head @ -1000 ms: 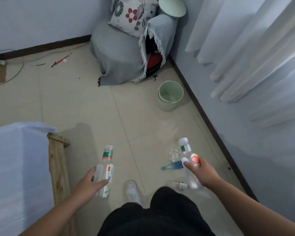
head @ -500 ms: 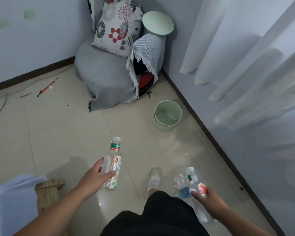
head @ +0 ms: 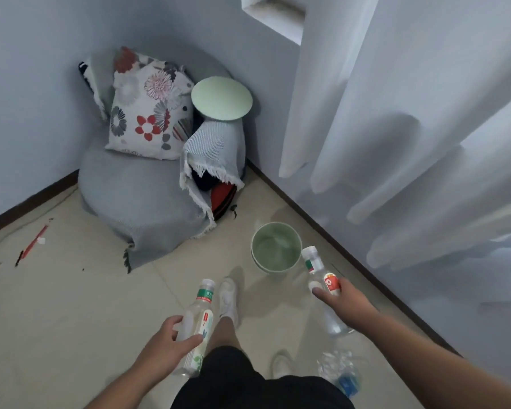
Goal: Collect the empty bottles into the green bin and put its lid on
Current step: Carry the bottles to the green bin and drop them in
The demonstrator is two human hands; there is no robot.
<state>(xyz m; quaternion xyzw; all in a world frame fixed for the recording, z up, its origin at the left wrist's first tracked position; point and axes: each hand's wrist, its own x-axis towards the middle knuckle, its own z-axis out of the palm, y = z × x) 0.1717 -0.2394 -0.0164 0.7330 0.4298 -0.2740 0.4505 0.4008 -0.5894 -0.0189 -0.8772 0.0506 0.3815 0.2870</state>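
a person stands on a pale tiled floor point(head: 71, 305), seen from above. the left hand point(head: 163, 346) is wrapped around a clear plastic bottle point(head: 196, 323) with a green neck band and white cap, fingers closed on its body. the right hand point(head: 341, 299) grips a second clear bottle point(head: 322, 278) with a red label, its cap pointing toward the green bin point(head: 276, 247). the bin sits open and upright on the floor near the wall, just beyond the right hand. its round green lid point(head: 222, 98) rests up on a grey draped chair point(head: 142, 196) in the corner, beside a floral cushion point(head: 148, 113). another crumpled bottle point(head: 341, 370) lies on the floor near the person's right foot. white curtains point(head: 410, 113) hang at right.
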